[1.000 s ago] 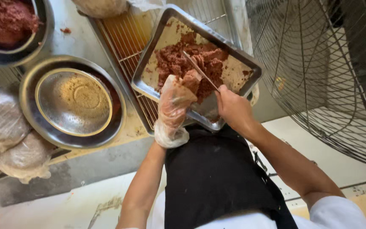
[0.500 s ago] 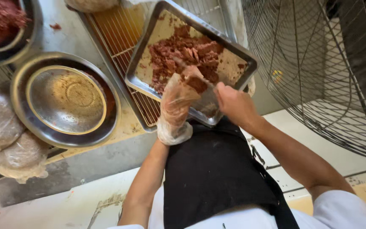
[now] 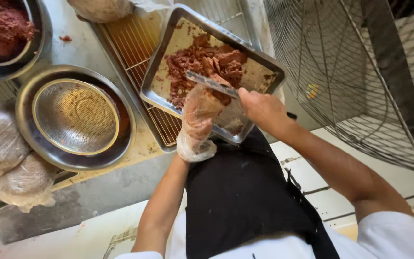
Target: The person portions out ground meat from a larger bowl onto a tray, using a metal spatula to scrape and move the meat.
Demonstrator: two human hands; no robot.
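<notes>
Over metal tray [image 3: 161, 72]: flat blade [image 3: 211, 83] clamped in right hand [image 3: 263, 109], long axis leftward above gloved left hand [image 3: 200, 115] cupping reddish paste [image 3: 202, 62].

Daylit grey counter [image 3: 97, 187], pale tiled floor [image 3: 322, 187], and probably a fan's wire guard [image 3: 360, 96].

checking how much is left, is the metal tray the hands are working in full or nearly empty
Partly full. The metal tray has a reddish-brown mound in its middle, with bare pale bottom showing along the edges and at the near corner.
</notes>
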